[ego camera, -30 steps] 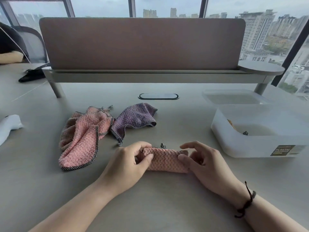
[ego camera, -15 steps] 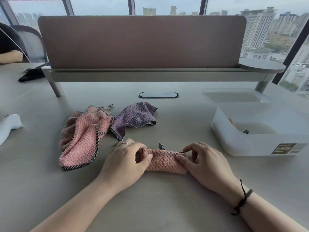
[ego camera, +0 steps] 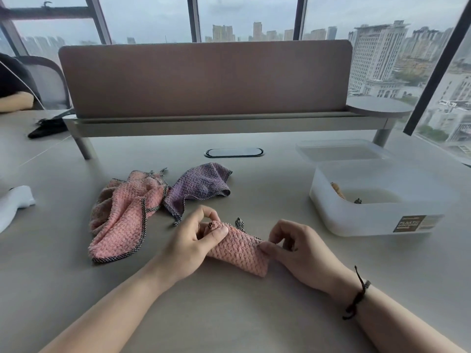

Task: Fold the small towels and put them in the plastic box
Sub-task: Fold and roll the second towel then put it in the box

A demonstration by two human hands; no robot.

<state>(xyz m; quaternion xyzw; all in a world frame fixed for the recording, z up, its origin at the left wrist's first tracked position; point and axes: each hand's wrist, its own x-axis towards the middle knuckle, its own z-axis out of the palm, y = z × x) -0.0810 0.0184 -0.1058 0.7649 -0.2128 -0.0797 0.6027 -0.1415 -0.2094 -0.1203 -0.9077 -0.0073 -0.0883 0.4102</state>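
Observation:
A pink towel (ego camera: pixel 238 248) folded into a narrow strip lies on the grey table in front of me, its left end raised a little. My left hand (ego camera: pixel 190 240) pinches that left end, and my right hand (ego camera: pixel 297 247) pinches the right end. To the left lie a crumpled pink towel (ego camera: pixel 122 215) with a checked border and a purple towel (ego camera: pixel 198 186). The translucent plastic box (ego camera: pixel 377 217) stands open at the right with something small and yellowish in its bottom.
The box's lid (ego camera: pixel 339 150) lies flat just behind the box. A desk divider on a raised shelf (ego camera: pixel 204 123) runs across the back. A white object (ego camera: pixel 15 203) sits at the left edge. Another person's arm (ego camera: pixel 15 100) rests at the far left.
Both hands have lifted the left end of the folded pink towel off the table, so it now slopes down to the right. The other towels and the box have not moved.

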